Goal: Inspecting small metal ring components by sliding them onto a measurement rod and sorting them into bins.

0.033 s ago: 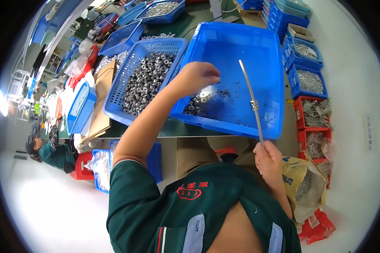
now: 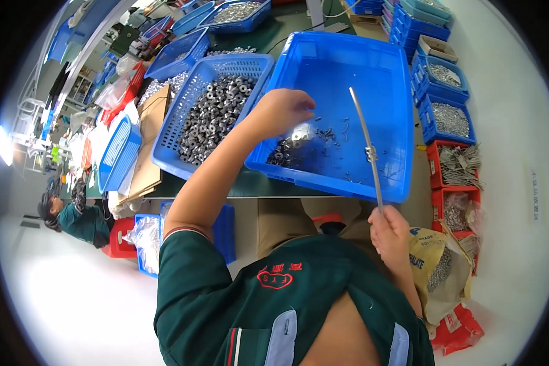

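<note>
My right hand point(image 2: 389, 233) is closed round the lower end of a thin, slightly curved metal rod point(image 2: 361, 118). The rod slants up over the right side of a large blue tub point(image 2: 375, 61), and a small shiny metal piece point(image 2: 371, 152) sits partway along it. Over the tub's left side, my left hand point(image 2: 282, 113) has its fingers curled together; whatever they pinch, if anything, is hidden. Below that hand, dark ring-shaped metal parts point(image 2: 280, 154) lie in the tub's near left corner, with small dark bits point(image 2: 326, 134) beside them.
Left of the tub stands a blue perforated basket point(image 2: 165, 143) heaped with ring-shaped metal parts point(image 2: 216, 113). Cardboard point(image 2: 147, 143) lies farther left. Stacked blue bins point(image 2: 430, 122) and red bins point(image 2: 436, 198) of metal parts line the right side. A co-worker point(image 2: 79, 219) is at far left.
</note>
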The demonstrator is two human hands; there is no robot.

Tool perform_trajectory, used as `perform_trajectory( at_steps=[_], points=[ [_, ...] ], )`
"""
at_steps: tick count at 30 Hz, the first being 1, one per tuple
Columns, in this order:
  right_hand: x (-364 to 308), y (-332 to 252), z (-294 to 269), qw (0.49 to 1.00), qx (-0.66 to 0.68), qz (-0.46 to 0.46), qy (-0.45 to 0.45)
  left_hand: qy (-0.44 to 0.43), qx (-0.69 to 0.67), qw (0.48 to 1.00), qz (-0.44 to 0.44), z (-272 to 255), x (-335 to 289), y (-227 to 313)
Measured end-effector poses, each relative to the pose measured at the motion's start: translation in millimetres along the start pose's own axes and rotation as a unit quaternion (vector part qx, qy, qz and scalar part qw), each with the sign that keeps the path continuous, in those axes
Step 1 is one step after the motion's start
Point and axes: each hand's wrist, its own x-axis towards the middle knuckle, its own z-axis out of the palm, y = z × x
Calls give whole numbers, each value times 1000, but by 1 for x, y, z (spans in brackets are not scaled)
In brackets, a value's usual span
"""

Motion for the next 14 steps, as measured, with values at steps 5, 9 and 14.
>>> perform_trajectory(
  at_steps=[5, 9, 14],
  points=[
    [1, 4, -1, 1000, -13, -20, -13, -59, 223, 973, 23, 7, -2, -26],
    [1, 2, -1, 1000, -7, -4, -19, -155, 334, 929, -35, 26, 12, -27],
    [-2, 1, -5, 999, 14, 11, -29, -204, 379, 901, -54, 42, 22, -39]
  ],
)
